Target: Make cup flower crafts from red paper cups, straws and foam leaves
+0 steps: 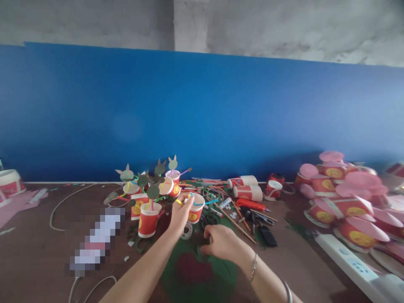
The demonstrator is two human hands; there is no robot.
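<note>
My left hand [182,211] is closed on a red and white paper cup [195,209], its fingers at the rim, where blue and yellow straw pieces show. Just right of and below that cup, my right hand [217,242] has its fingers apart above dark green paper scraps, and nothing shows between them. A roll of tape [187,231] lies below the held cup. To the left stand several similar cups, one of them a red cup [147,223] with straws and a round green paper head [153,192] above it.
Pink-topped cups [356,210] and a white power strip [345,256] are at the right. An orange cutter [251,205], sticks and a black key fob [267,235] lie right of centre. A green sheet [221,282] lies in front; a blue partition [202,113] stands behind.
</note>
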